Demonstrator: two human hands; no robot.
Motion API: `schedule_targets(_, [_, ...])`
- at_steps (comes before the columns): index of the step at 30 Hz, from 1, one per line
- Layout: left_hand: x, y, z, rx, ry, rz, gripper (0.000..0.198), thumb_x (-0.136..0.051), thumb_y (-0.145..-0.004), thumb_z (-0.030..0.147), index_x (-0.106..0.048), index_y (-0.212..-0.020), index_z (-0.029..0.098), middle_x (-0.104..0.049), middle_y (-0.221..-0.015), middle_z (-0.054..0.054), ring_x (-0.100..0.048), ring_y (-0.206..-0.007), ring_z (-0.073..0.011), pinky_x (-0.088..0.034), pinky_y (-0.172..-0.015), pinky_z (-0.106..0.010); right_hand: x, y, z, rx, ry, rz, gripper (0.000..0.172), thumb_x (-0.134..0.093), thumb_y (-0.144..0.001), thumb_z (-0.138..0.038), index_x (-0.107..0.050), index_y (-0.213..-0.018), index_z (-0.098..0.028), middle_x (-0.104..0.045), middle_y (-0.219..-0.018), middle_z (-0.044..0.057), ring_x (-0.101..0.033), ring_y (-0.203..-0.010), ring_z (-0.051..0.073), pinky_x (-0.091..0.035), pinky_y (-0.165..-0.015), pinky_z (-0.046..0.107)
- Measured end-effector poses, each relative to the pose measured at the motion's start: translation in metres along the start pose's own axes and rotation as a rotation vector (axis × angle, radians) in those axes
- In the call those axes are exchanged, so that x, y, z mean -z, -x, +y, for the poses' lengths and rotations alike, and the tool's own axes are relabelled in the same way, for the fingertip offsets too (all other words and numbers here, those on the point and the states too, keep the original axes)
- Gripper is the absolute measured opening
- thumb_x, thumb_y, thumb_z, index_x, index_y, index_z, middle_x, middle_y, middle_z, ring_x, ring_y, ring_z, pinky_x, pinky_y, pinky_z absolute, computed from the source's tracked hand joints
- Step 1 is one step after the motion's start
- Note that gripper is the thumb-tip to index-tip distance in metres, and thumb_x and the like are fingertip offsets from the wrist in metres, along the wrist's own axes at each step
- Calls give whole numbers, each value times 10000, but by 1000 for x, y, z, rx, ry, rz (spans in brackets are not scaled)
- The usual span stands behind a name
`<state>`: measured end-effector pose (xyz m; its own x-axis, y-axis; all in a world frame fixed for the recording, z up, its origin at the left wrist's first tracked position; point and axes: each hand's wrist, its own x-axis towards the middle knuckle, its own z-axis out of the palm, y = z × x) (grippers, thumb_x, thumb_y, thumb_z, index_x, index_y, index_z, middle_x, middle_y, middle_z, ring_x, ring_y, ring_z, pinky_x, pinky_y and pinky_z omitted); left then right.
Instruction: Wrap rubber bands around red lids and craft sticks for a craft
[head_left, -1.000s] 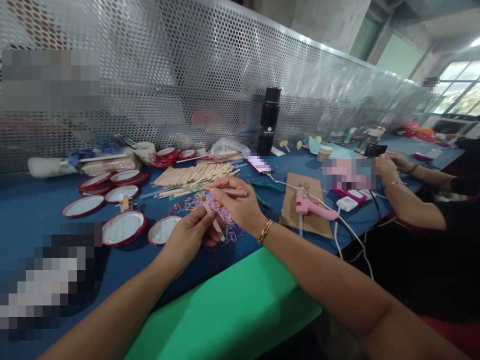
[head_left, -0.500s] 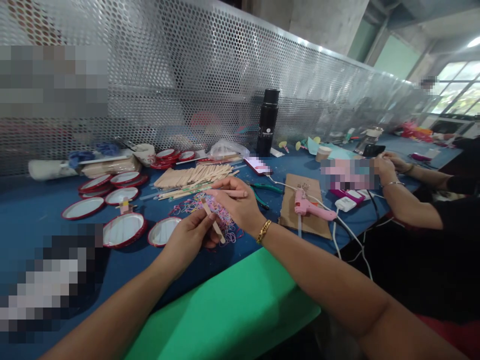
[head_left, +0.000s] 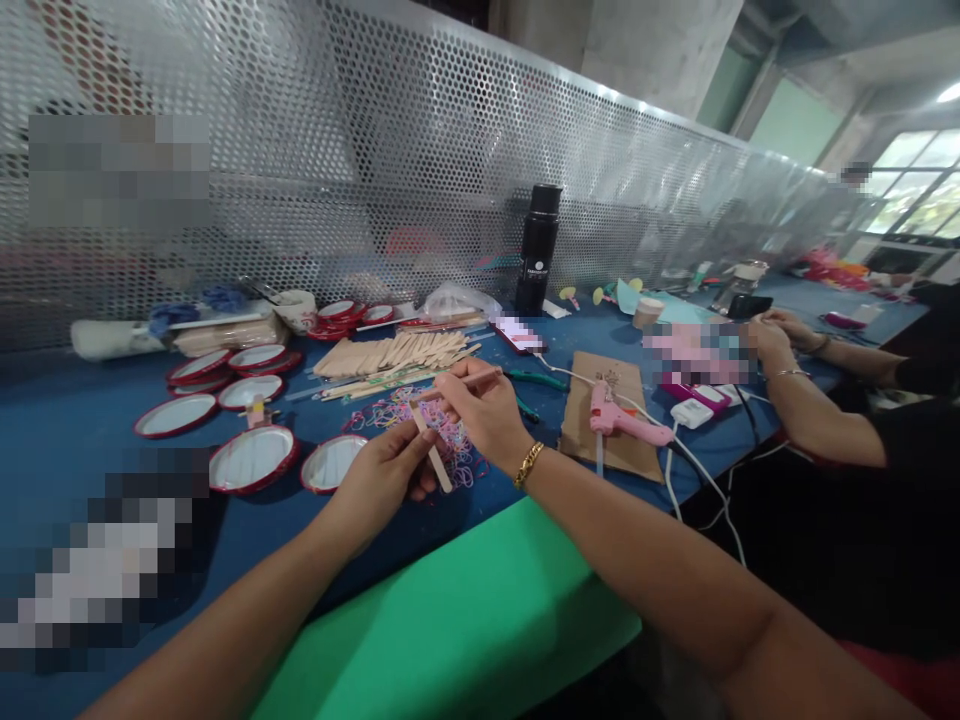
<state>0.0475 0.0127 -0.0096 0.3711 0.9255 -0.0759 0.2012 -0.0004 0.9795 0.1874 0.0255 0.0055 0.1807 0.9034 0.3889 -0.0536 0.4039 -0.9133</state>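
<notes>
My left hand [head_left: 390, 460] is closed, pinching a wooden craft stick [head_left: 433, 458] that slants down to the right. In my right hand [head_left: 484, 410], closed like a writing grip, is a slim pinkish pen-like stick [head_left: 484, 376]. Its left end lies at the upper end of the craft stick; whether they touch I cannot tell. Beneath both hands spreads a heap of colourful rubber bands [head_left: 461, 470], partly hidden by them. A pile of craft sticks [head_left: 382, 355] lies just beyond, and a red-rimmed round lid [head_left: 330, 465] sits left of my left hand.
Several more red-rimmed lids [head_left: 176, 415] lie at the left. A black bottle [head_left: 536, 260] stands by the perforated metal screen [head_left: 420, 130]. Right of my hands are green-handled pliers [head_left: 536, 380] and a pink glue gun [head_left: 622, 415] on cardboard [head_left: 574, 430]. A co-worker's hands [head_left: 772, 335] are farther right.
My right hand has turned a little, its fingers lower and the pinkish stick now tilted, its left end nearer the craft stick's top. My left hand keeps its pinch. The view has shifted slightly.
</notes>
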Motion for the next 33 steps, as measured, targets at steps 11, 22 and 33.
schedule_targets(11, [1, -2, -1, 32, 61, 20, 450, -679, -691, 619, -576, -745, 184, -661, -529, 15, -570, -446, -103, -463, -444, -189, 1, 1, 3, 32, -29, -66, 145, -621, -801, -341, -607, -773, -200, -628, -633, -37, -555, -521, 93, -449, -516, 213])
schedule_targets(22, [1, -1, -2, -11, -2, -5, 417, -620, -754, 600, -565, -772, 188, -640, -516, 30, -548, -421, -94, -447, -428, -185, 2, 0, -2, -8, 16, 32, 186, -616, -801, -298, -515, -673, -209, -592, -530, -44, -550, -463, 105, -404, -450, 214])
schedule_targets(33, [-2, 3, 3, 5, 3, -6, 307, -594, -805, 498, -554, -765, 196, -631, -515, 34, -552, -435, -93, -452, -448, -178, 6, 0, 6, 26, 84, 30, 244, -599, -844, -332, -499, -663, -203, -608, -550, -45, -533, -485, 90, -413, -490, 210])
